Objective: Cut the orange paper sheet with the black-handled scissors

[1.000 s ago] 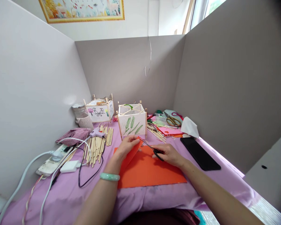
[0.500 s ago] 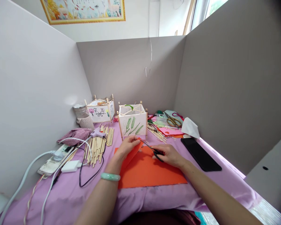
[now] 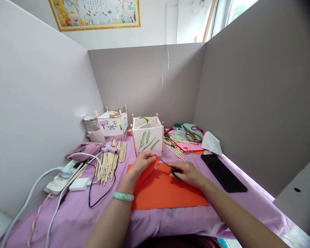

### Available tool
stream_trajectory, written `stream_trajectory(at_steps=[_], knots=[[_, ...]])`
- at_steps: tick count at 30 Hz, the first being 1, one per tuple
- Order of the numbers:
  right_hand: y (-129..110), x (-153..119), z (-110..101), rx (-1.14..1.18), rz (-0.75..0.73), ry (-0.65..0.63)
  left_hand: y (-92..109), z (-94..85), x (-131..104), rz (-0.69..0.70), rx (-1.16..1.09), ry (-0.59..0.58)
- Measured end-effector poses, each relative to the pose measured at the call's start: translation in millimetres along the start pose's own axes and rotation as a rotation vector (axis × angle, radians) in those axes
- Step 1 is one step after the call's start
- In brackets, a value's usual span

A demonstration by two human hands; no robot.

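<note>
My left hand (image 3: 145, 162) pinches a folded piece of orange-red paper (image 3: 147, 174) near its top corner. My right hand (image 3: 188, 171) is closed round the black handles of small scissors (image 3: 176, 173); their blades reach left to the edge of the pinched paper. Whether the blades are parted is too small to tell. Beneath both hands a larger orange-red sheet (image 3: 170, 196) lies flat on the purple cloth. Just beyond stands a white paper lantern box (image 3: 147, 139) framed with sticks and painted with green plants.
Wooden sticks (image 3: 107, 168), a lilac glue gun (image 3: 110, 148) and a power strip (image 3: 63, 177) with cables lie left. A second lantern box (image 3: 111, 126) and a jar (image 3: 91, 125) stand behind. Rightward are a black phone (image 3: 223, 172), gold-handled scissors (image 3: 192, 136) and a white tissue (image 3: 212, 143). Grey partitions (image 3: 144, 79) enclose the table.
The whole view has shifted slightly. Both hands keep their hold on the paper and the scissors, with hardly any movement between them.
</note>
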State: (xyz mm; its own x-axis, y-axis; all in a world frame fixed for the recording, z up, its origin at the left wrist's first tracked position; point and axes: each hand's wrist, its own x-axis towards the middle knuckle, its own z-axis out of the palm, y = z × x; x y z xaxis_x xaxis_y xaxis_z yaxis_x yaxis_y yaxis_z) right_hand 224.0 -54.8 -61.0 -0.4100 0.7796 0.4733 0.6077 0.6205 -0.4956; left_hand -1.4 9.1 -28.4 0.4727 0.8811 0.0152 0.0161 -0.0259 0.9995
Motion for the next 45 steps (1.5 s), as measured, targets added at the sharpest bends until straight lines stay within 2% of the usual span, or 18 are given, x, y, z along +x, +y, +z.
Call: stream_trajectory(at_steps=[17,27,45], knots=[[0.0,0.3,1.7,0.001,0.013,-0.006,4.9,1.6,-2.6,-0.013,-0.014,0.01],[-0.1,1.6,2.2,0.003,0.003,-0.004,-3.4,-0.4,2.3,-0.015,0.021,0.019],[-4.6,2.0,-1.1,0.007,0.031,-0.024,-2.9,-0.7,1.6,0.01,0.035,0.008]])
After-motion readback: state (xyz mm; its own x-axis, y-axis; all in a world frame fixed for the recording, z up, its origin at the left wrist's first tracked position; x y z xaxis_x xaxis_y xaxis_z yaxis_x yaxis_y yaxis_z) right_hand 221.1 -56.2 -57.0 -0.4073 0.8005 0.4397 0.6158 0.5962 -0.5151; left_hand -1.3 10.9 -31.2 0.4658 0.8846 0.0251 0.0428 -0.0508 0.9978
